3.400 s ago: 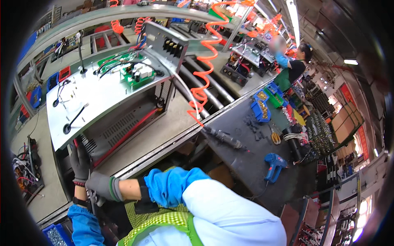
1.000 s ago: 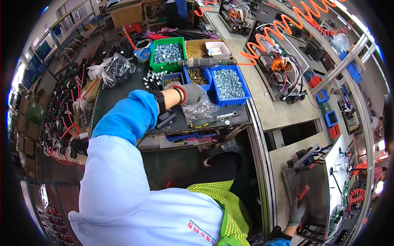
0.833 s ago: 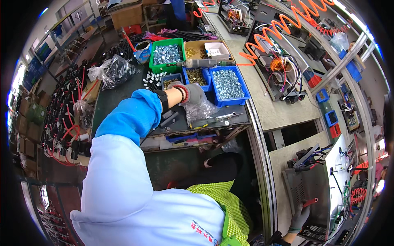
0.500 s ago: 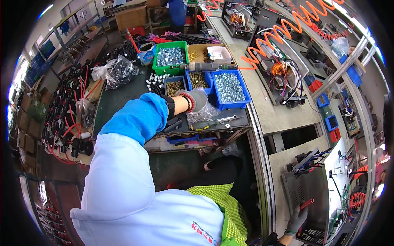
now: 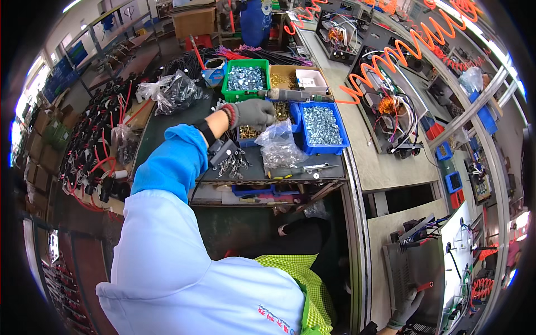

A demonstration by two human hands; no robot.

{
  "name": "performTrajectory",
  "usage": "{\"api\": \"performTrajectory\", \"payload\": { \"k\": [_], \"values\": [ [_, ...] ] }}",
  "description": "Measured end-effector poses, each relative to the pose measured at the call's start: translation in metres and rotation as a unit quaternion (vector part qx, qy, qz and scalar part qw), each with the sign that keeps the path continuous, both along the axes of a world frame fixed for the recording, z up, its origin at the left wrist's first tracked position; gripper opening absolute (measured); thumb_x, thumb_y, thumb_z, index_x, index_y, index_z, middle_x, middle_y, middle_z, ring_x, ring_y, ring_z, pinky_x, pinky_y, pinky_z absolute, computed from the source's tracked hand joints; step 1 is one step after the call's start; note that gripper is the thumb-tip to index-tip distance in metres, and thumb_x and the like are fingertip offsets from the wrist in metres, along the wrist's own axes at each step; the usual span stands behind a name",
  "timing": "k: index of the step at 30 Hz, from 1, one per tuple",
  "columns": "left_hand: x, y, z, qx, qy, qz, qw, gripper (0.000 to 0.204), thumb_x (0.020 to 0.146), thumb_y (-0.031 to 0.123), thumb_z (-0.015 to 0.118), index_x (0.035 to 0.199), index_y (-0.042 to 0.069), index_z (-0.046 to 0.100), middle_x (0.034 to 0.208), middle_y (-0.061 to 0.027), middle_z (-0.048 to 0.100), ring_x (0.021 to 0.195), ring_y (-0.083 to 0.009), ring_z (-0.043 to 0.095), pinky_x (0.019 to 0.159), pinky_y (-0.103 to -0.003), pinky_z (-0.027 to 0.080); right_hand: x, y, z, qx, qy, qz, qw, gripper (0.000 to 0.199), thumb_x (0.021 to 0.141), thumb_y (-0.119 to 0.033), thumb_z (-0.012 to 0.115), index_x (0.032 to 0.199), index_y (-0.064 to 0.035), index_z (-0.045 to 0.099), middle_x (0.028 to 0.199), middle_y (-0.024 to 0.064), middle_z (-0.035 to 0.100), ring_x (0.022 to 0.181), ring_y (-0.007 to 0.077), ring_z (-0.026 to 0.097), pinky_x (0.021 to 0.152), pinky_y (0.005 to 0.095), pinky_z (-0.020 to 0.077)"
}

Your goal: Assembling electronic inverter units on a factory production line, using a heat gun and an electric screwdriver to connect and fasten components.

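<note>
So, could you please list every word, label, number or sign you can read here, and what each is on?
Pale jacket: red characters, which I won't copy; the smaller line beside them is too small to read.
Blue can: any print is too small to read.
Blue drum: likewise.

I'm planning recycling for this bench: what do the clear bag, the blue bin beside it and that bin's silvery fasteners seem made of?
Clear bag: probably thin plastic film, glossy; it is see-through and crinkled.
Blue bin: likely moulded plastic, smooth; the colour is even throughout.
Silvery fasteners: apparently metal, given their bright glints; plating is possible but unclear.
</note>
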State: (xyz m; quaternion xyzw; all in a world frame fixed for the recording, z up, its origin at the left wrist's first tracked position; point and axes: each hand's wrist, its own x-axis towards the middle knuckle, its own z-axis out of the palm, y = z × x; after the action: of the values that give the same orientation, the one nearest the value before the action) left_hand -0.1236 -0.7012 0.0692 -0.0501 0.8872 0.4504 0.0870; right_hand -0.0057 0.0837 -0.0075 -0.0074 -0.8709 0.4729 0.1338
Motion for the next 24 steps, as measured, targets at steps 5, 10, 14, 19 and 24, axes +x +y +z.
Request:
{"api": "performTrajectory", "payload": {
  "k": [5, 10, 14, 19, 24],
  "values": [
    [0.003, 0.049, 0.046, 0.256, 0.046, -0.071, 0.963, 0.021, 0.097, 0.015, 0.053, 0.115, 0.004, 0.054, 0.105, -0.0075, 0.065, 0.081, -0.0133, 0.067, 0.067, -0.025, 0.054, 0.016, -0.063, 0.034, -0.015, 0.08, -0.037, 0.996, 0.044, 0.1, -0.029, 0.051, 0.131, 0.002, 0.052, 0.105, 0.0076, 0.061, 0.096, 0.0187, 0.055, 0.088, 0.0328, 0.0431],
    [-0.015, 0.188, 0.072, 0.358, 0.019, -0.213, 0.909, 0.014, 0.096, 0.009, 0.055, 0.109, 0.006, 0.056, 0.112, -0.0086, 0.065, 0.087, -0.0139, 0.067, 0.07, -0.026, 0.055, 0.019, -0.071, 0.056, -0.019, -0.038, -0.056, 0.998, 0.037, 0.098, -0.023, 0.051, 0.126, -0.0003, 0.058, 0.099, 0.0051, 0.064, 0.087, 0.0147, 0.054, 0.08, 0.0306, 0.0445],
    [-0.014, 0.317, 0.06, 0.4, -0.025, -0.304, 0.864, 0.019, 0.091, 0.005, 0.062, 0.109, 0.002, 0.056, 0.119, -0.0154, 0.063, 0.091, -0.0167, 0.067, 0.08, -0.031, 0.057, 0.026, -0.087, 0.083, 0.077, 0.023, -0.013, 0.997, 0.031, 0.095, -0.022, 0.054, 0.118, -0.001, 0.059, 0.087, 0.0131, 0.062, 0.074, 0.0172, 0.057, 0.069, 0.033, 0.0458],
    [0.001, 0.46, 0.02, 0.346, 0.071, -0.421, 0.836, 0.015, 0.086, 0.008, 0.071, 0.096, 0.002, 0.061, 0.09, -0.0029, 0.064, 0.081, -0.0099, 0.062, 0.073, -0.025, 0.051, 0.052, -0.086, 0.093, 0.11, 0.034, -0.016, 0.993, 0.029, 0.095, -0.026, 0.054, 0.112, -0.0026, 0.059, 0.076, 0.0176, 0.058, 0.069, 0.0312, 0.059, 0.066, 0.0372, 0.0474],
    [0.024, 0.517, 0.005, 0.398, 0.054, -0.438, 0.804, 0.015, 0.085, 0.009, 0.073, 0.095, 0.003, 0.063, 0.095, -0.0025, 0.065, 0.084, -0.0076, 0.059, 0.075, -0.024, 0.051, 0.06, -0.095, 0.109, 0.1, -0.053, -0.02, 0.993, 0.027, 0.094, -0.025, 0.055, 0.111, -0.0054, 0.061, 0.076, 0.0153, 0.06, 0.07, 0.0313, 0.062, 0.066, 0.0396, 0.0482]
  ]
}}
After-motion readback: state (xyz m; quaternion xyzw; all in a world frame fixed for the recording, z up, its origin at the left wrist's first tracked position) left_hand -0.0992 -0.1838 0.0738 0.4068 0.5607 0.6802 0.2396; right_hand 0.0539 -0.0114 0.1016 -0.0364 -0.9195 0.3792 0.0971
